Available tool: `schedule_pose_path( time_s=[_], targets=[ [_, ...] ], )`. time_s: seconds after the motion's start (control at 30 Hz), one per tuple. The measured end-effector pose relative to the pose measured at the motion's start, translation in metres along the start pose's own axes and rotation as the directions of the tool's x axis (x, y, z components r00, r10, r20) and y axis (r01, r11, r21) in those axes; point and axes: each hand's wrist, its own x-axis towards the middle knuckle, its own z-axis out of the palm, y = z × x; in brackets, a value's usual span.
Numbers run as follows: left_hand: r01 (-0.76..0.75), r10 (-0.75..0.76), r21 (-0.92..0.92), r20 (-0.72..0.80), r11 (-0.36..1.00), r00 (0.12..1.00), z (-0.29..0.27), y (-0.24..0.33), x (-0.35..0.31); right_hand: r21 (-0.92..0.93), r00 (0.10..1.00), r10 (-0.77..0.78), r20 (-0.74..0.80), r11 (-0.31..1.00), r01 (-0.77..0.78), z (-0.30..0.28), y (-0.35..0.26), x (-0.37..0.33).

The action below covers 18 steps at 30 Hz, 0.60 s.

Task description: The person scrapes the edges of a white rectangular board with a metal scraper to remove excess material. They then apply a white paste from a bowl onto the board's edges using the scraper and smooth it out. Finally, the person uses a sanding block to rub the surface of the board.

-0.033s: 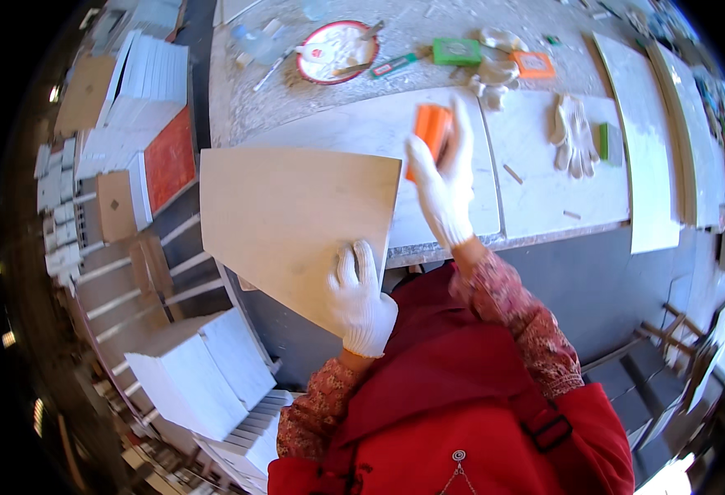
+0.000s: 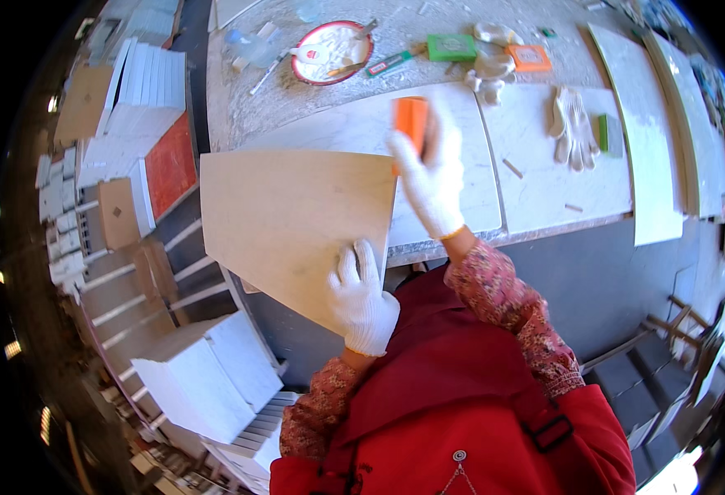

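A large beige square tile (image 2: 288,223) juts out over the near edge of the workbench (image 2: 560,186), tilted toward me. My left hand (image 2: 362,301), in a white glove, grips the tile at its near right corner. My right hand (image 2: 432,177), also in a white glove, is closed around an orange block (image 2: 412,120), which sits at the tile's upper right edge. White marble slabs lie on the bench under the tile's far side.
At the back of the bench are a red-rimmed bowl (image 2: 332,51), a green block (image 2: 451,47) and an orange box (image 2: 529,58). A spare pair of gloves (image 2: 571,124) lies to the right. Stacked white tiles (image 2: 144,91) and white boxes (image 2: 205,379) stand at the left.
My right hand with the orange block has shifted slightly to the left along the tile's edge. The tile and my left hand have stayed in place.
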Motion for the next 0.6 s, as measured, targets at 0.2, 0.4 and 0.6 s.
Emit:
schedule_pose_path(
  time_s=[0.2, 0.4, 0.6],
  targets=[
    [-0.022, 0.024, 0.023, -0.089, 0.999, 0.996, 0.013, -0.005, -0.002, 0.028, 0.965, 0.093, 0.246, 0.994, -0.103, -0.034, -0.024, -0.127],
    [-0.040, 0.044, 0.086, -0.045, 0.995, 0.998, -0.004, 0.001, 0.000, 0.080, 0.982, 0.180, -0.065, 0.981, -0.175, 0.005, -0.014, -0.020],
    [-0.029, 0.030, 0.025, -0.054, 0.999, 0.998, 0.002, -0.008, -0.005, 0.000, 0.979, 0.139, 0.149, 0.990, -0.141, -0.020, -0.034, -0.079]
  ],
)
